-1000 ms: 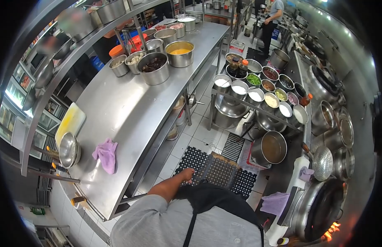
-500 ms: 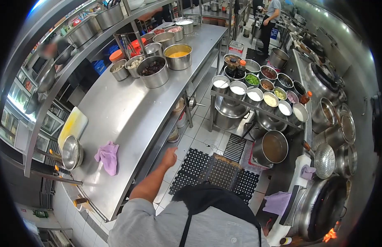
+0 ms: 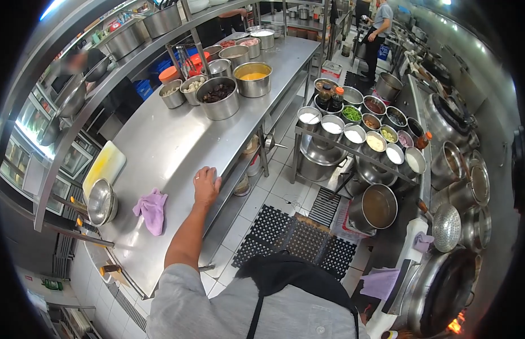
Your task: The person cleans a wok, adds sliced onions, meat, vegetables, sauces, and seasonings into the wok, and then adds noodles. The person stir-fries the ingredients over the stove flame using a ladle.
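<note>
My left hand (image 3: 206, 185) is at the right edge of the steel table (image 3: 161, 147), palm down with its fingers apart and nothing held. A ring shows on one finger. Left of it on the table lies a crumpled purple cloth (image 3: 152, 211). Steel bowls (image 3: 102, 202) and a yellow-stained white cutting board (image 3: 104, 165) are at the table's left side. Beyond the hand stand a pot of dark pieces (image 3: 218, 97) and a pot of yellow liquid (image 3: 253, 79). My right hand is not clearly visible; only a sliver of skin shows near the stove edge.
On the right, a rack holds several ingredient containers (image 3: 375, 141). Below it stands a pot of brown liquid (image 3: 379, 207). A wok (image 3: 452, 288) sits by open flames (image 3: 456, 323). Black mats (image 3: 268, 227) lie on the floor. A person (image 3: 378, 34) stands at the back aisle.
My left hand has moved from above the floor, up and left to the table's edge, its arm stretching out and its fingers spreading. The camera view has shifted slightly.
</note>
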`<state>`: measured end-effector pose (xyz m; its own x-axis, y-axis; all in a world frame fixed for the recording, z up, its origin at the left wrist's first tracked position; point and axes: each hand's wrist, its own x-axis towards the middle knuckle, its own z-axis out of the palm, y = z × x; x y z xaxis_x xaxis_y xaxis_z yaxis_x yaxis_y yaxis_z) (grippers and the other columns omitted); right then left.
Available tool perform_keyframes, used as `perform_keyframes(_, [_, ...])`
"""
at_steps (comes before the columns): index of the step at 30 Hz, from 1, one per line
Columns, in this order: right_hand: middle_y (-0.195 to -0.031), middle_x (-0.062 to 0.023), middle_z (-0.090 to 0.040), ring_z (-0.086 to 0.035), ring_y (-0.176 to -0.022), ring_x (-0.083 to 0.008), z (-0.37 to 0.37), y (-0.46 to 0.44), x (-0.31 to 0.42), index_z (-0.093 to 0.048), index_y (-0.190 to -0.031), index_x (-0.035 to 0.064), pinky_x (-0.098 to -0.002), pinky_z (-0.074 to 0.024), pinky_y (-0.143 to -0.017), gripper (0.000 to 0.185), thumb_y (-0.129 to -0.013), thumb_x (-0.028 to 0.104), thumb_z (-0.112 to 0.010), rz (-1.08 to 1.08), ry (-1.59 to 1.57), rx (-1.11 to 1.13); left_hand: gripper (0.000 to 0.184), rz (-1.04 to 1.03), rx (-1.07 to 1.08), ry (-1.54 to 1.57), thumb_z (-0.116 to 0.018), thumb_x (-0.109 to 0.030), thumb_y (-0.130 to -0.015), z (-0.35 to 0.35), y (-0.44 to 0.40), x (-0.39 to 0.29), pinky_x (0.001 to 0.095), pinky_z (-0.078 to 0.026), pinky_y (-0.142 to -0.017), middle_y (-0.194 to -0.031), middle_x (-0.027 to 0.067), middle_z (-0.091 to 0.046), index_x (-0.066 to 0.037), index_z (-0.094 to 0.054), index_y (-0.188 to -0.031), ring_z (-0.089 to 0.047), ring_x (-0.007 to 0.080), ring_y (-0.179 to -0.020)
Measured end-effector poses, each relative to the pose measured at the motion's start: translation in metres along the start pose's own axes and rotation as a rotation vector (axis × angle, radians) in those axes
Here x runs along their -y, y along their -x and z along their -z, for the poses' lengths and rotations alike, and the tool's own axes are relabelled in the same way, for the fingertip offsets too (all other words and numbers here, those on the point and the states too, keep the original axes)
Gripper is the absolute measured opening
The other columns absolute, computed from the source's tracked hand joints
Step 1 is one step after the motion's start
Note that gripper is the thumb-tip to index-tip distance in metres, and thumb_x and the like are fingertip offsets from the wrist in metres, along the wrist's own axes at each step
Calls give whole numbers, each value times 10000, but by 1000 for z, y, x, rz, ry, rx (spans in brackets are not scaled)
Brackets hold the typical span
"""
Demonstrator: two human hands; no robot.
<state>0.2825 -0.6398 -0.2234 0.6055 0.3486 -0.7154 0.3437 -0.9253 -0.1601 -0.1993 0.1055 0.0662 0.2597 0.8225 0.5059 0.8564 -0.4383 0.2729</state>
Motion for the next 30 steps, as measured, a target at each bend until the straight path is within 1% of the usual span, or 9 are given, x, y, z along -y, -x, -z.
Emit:
perform_keyframes(2, [-890, -200, -650, -665, -808, -330, 7, 10, 5, -585, -996, -39, -419, -570, -629, 202, -839, 86, -562, -18, -11, -68, 374, 33, 23, -54, -646, -188, -842, -6, 0, 2, 474, -366, -996, -1208, 164, -507, -60, -566, -1184, -457, 360, -1171])
perform_keyframes(7, [-959, -139, -628, -619, -875, -285, 15, 27, 19, -598, -1047, 39, -419, -536, -704, 266, -811, 162, -588, -120, -498, -127, 369, 37, -27, -213, -614, -254, -867, -7, 2, -6, 497, -325, -1006, -1248, 162, -476, -72, -551, -1181, -428, 336, -1198])
perform_keyframes(14, [-1056, -53, -598, -555, -969, -222, 19, 33, 12, -617, -1119, 147, -418, -489, -809, 367, -772, 267, -624, -170, -1249, 108, 329, 102, 84, -196, -573, -267, -893, -9, 2, -4, 502, -319, -1003, -1275, 168, -464, -79, -534, -1160, -405, 329, -1240])
perform_keyframes(16, [-1018, -42, -592, -555, -926, -231, 19, 31, 6, -619, -1097, 145, -412, -500, -759, 352, -768, 269, -633, -95, -1376, 229, 327, 83, 78, -196, -555, -272, -906, -12, 2, -3, 500, -318, -1004, -1282, 171, -462, -82, -521, -1171, -405, 332, -1246])
perform_keyframes(17, [-1014, -40, -592, -556, -921, -225, 14, 33, 9, -617, -1107, 144, -415, -501, -760, 355, -775, 269, -629, 389, -1040, 43, 339, 94, 107, -199, -542, -274, -919, -12, 2, -3, 506, -314, -1020, -1290, 174, -456, -85, -507, -1198, -402, 339, -1256])
perform_keyframes(18, [-1011, -38, -593, -556, -916, -219, 9, 35, 12, -614, -1118, 143, -418, -501, -761, 358, -782, 269, -625, 766, -708, -289, 339, 97, 116, -208, -542, -274, -919, -13, 2, -2, 506, -314, -1020, -1290, 174, -456, -85, -507, -1198, -402, 339, -1256])
perform_keyframes(19, [-1014, -52, -595, -563, -914, -231, 10, 36, 9, -609, -1122, 133, -426, -503, -752, 359, -788, 266, -619, 563, -583, -330, 346, 100, 112, -194, -538, -274, -923, -15, 3, 0, 510, -310, -1030, -1300, 174, -451, -86, -503, -1211, -395, 344, -1266])
perform_keyframes(22, [-1025, -93, -602, -584, -908, -268, 14, 26, 11, -595, -1135, 104, -453, -506, -723, 362, -807, 257, -601, 87, -616, -305, 367, 91, 134, -169, -522, -278, -935, -18, 4, 6, 517, -301, -1049, -1330, 169, -436, -88, -494, -1247, -380, 345, -1289])
perform_keyframes(30, [-1055, -203, -619, -639, -893, -366, 7, 15, 50, -556, -1170, 27, -523, -516, -648, 376, -857, 234, -554, -497, -907, -453, 382, 73, 179, -164, -513, -291, -943, -21, 3, 12, 504, -301, -1043, -1334, 157, -435, -77, -500, -1258, -378, 323, -1285])
